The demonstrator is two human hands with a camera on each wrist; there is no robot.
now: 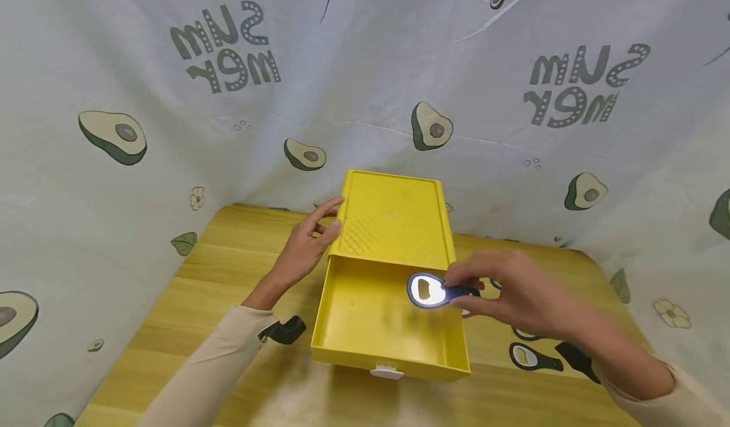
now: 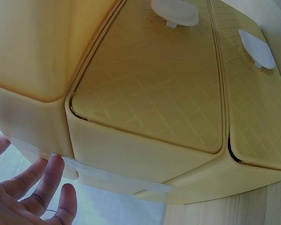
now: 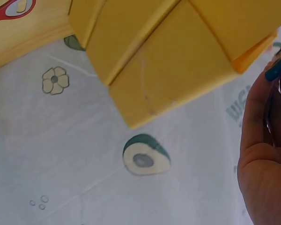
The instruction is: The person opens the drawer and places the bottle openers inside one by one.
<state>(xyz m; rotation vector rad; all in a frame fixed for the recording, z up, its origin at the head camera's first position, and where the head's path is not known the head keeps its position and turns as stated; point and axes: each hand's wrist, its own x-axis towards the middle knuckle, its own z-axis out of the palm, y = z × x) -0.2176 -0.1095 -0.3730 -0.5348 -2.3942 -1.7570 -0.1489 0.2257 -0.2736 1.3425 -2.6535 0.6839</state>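
Two hands at work | we see the left hand (image 1: 302, 249) with straight fingers resting on the yellow box's (image 1: 393, 218) left side | right hand (image 1: 513, 294) pinches a blue bottle opener (image 1: 430, 290) over the pulled-out drawer (image 1: 365, 325) | more openers (image 1: 533, 357) on the counter (image 1: 228, 275), near right

Blue bottle opener (image 1: 429, 291) over open yellow drawer (image 1: 365, 325)

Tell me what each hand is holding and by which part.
The right hand pinches a blue bottle opener by its handle, over the open yellow drawer. The left hand holds nothing, resting open against the yellow box.
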